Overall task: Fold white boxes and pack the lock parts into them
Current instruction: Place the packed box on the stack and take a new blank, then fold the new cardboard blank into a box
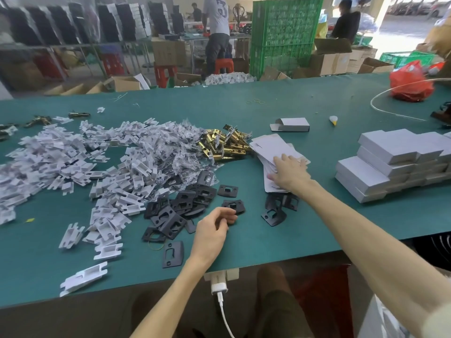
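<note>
Left hand (214, 230) is held loosely curled over black plates (180, 211) just left of the flat box blanks (271, 145), grip indeterminable; right hand (288, 172) is pressed flat on them, blank-fetching judged in hand, one sheet to be peeled off next.

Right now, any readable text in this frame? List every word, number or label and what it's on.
"3": large numeral on the back of the grey shirt of a person standing in the background; any character beside it is unclear.
Print on the cardboard cartons: too blurred to read.
No print shows on the white boxes or the flat box blanks.
</note>
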Demonstrator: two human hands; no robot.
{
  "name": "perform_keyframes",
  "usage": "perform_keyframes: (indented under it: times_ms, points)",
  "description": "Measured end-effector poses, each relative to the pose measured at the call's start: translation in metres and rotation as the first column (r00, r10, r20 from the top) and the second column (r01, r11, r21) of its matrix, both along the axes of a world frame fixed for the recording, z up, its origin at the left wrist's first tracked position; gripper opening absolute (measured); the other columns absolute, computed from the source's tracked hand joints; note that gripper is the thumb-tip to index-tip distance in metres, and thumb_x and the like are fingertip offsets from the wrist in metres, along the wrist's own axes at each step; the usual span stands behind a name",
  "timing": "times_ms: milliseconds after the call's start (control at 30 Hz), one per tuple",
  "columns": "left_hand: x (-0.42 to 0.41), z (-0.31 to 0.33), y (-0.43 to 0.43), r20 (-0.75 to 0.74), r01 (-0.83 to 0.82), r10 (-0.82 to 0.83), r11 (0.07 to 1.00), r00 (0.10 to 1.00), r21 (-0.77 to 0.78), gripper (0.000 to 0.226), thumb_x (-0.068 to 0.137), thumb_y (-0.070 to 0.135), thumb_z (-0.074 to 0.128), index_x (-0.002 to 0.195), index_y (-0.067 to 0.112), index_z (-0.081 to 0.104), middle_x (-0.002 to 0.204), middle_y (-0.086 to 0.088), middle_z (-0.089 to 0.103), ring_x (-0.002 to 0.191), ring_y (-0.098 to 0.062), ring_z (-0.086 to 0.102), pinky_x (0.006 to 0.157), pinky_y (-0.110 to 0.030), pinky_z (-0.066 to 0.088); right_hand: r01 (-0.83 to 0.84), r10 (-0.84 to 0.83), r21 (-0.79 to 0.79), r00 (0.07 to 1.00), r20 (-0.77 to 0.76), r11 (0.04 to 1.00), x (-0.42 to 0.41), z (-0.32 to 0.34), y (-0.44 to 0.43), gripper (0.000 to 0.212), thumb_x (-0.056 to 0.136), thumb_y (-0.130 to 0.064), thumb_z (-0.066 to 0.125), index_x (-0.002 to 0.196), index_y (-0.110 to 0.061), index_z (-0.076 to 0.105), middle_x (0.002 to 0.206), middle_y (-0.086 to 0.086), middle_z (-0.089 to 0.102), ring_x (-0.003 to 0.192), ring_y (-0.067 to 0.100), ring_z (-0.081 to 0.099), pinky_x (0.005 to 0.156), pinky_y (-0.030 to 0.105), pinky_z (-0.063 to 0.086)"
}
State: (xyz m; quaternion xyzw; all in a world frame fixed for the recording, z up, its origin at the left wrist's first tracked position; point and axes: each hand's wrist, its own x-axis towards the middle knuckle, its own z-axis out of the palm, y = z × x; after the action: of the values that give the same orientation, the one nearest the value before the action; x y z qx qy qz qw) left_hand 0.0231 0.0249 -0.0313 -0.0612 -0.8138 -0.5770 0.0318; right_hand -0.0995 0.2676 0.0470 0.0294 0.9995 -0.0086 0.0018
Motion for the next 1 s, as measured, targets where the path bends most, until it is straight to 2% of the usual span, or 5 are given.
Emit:
perform_keyframes:
  times_ms: [267,367,500,667,1000]
  points:
    - [0.002,0.003,0.003,0.026,-0.024,0.023,0.998,0.999,0.050,0.041,0.102,-0.008,0.048,0.105,0.026,0.071,0.099,0.008,0.078,0.097,-0.005,0.072,0.088,-0.024,0.056,-0.074,0.099,0.108,0.962,-0.253,0.991,0.039,0.015,0.010,0.018,0.087,0.010,0.049,0.090,-0.007,0.050,0.096,0.018,0.066,0.082,0.036,0.056,0.064,0.038,0.035]
    - [0.003,0.009,0.003,0.060,-0.052,0.043,0.986,0.997,0.158,0.037,0.104,-0.008,0.047,0.110,0.020,0.071,0.104,0.003,0.078,0.101,-0.016,0.073,0.082,-0.026,0.058,-0.102,0.023,-0.146,0.887,-0.461,0.984,0.052,0.031,0.006,0.017,0.090,0.010,0.045,0.093,-0.005,0.053,0.083,0.015,0.064,0.068,0.037,0.052,0.058,0.040,0.040]
    - [0.003,0.027,-0.005,0.155,0.006,-0.084,0.893,0.984,0.450,0.028,0.107,0.011,0.056,0.132,0.015,0.065,0.129,-0.004,0.073,0.114,-0.021,0.072,0.093,-0.034,0.060,-0.210,-0.211,-0.850,0.915,-0.345,0.483,0.081,0.047,-0.020,0.022,0.102,-0.010,0.051,0.110,-0.009,0.072,0.092,0.001,0.074,0.078,0.011,0.066,0.068,0.023,0.051]
    - [0.006,0.056,-0.020,0.051,0.186,-0.332,0.641,0.942,0.744,0.066,0.089,0.036,0.076,0.147,0.012,0.057,0.146,-0.015,0.061,0.134,-0.033,0.060,0.106,-0.039,0.053,0.090,0.010,-0.993,0.996,0.089,-0.075,0.126,0.023,-0.047,0.022,0.102,-0.011,0.057,0.118,-0.006,0.072,0.100,0.010,0.077,0.073,0.013,0.067,0.061,0.026,0.050]
    - [0.017,0.061,-0.041,0.002,0.306,-0.474,0.572,0.881,0.761,0.111,0.074,0.051,0.090,0.155,-0.005,0.036,0.160,-0.019,0.045,0.150,-0.036,0.041,0.125,-0.054,0.029,0.197,0.182,-0.972,0.968,0.171,-0.130,0.157,0.004,-0.082,0.019,0.100,-0.020,0.062,0.113,-0.017,0.076,0.108,0.003,0.078,0.088,0.015,0.073,0.062,0.019,0.052]
